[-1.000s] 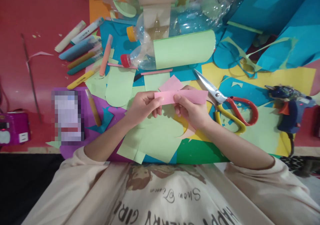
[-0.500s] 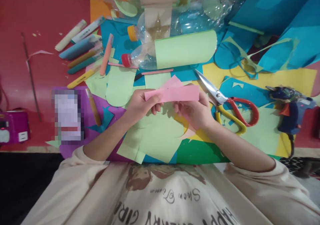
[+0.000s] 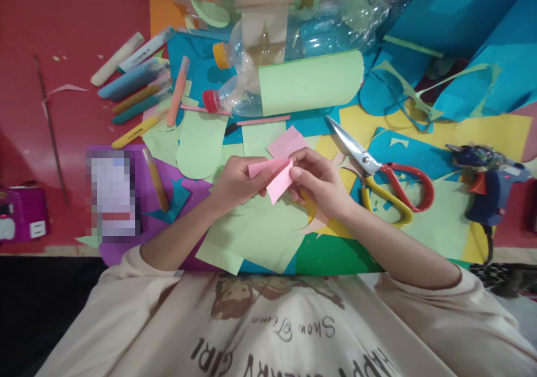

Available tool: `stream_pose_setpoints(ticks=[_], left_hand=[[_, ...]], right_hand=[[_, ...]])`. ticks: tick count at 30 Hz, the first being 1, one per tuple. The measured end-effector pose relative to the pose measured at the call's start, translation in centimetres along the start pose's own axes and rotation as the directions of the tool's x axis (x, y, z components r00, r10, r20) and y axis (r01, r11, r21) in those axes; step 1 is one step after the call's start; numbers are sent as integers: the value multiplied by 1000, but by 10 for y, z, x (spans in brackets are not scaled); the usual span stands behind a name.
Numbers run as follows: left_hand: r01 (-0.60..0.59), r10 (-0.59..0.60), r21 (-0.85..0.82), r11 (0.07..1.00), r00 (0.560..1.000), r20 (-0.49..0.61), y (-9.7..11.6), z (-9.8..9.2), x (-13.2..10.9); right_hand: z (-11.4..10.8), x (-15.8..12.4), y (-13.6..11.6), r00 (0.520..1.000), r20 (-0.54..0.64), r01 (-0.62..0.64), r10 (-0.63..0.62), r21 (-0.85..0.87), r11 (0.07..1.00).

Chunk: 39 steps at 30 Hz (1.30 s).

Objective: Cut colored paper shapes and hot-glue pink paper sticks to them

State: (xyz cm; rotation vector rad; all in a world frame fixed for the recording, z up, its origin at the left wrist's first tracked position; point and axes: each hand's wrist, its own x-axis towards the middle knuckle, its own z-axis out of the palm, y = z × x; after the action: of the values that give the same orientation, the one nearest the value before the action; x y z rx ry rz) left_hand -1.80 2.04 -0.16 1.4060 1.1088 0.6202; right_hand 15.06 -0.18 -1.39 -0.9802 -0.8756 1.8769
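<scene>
A strip of pink paper (image 3: 280, 182) is bent over on itself between my hands, above the middle of the table. My left hand (image 3: 245, 180) pinches its left part, thumb on top. With thumb and fingers my right hand (image 3: 316, 178) grips the strip at the fold. Another pink paper piece (image 3: 288, 141) lies just beyond my fingers. Beneath my wrists are pale green paper sheets (image 3: 268, 231). To the right of my right hand lie scissors (image 3: 366, 161) with one red and one yellow handle, blades spread and pointing away.
Plastic bottles lie across the back, one wrapped in green paper (image 3: 312, 83), one with an orange cap (image 3: 221, 56). Several markers (image 3: 136, 80) are at the left, above a blurred phone (image 3: 113, 192). A blue glue gun (image 3: 489, 189) with a cord rests at the right.
The pink strip was held out flat between both hands; now its right part is folded over toward me. My right hand has moved left, close to my left hand.
</scene>
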Motion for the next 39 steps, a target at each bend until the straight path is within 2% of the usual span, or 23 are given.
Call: stream_pose_setpoints(ticks=[4, 10, 13, 17, 24, 31, 39], left_hand=[[-30, 30, 20, 999, 999, -12, -1, 1, -1], [-23, 23, 7, 1000, 999, 31, -3, 2, -2], [-38, 36, 57, 998, 999, 31, -3, 3, -2], [-75, 72, 67, 995, 997, 42, -3, 2, -1], [-118, 109, -169, 979, 992, -65, -12, 2, -2], [-93, 76, -120, 988, 987, -140, -8, 7, -2], [-84, 68, -119, 989, 988, -139, -10, 5, -2]], right_hand=[[0, -1, -1, 1000, 10, -23, 23, -34, 999], [3, -1, -3, 999, 11, -30, 31, -39, 999], [4, -2, -2, 1000, 5, -13, 13, -32, 999], [2, -2, 1, 998, -59, 8, -13, -78, 997], [0, -1, 2, 977, -201, 50, -74, -124, 991], [-2, -1, 2, 969, -226, 64, -99, -159, 985], [-3, 0, 4, 961, -242, 124, -136, -61, 990]])
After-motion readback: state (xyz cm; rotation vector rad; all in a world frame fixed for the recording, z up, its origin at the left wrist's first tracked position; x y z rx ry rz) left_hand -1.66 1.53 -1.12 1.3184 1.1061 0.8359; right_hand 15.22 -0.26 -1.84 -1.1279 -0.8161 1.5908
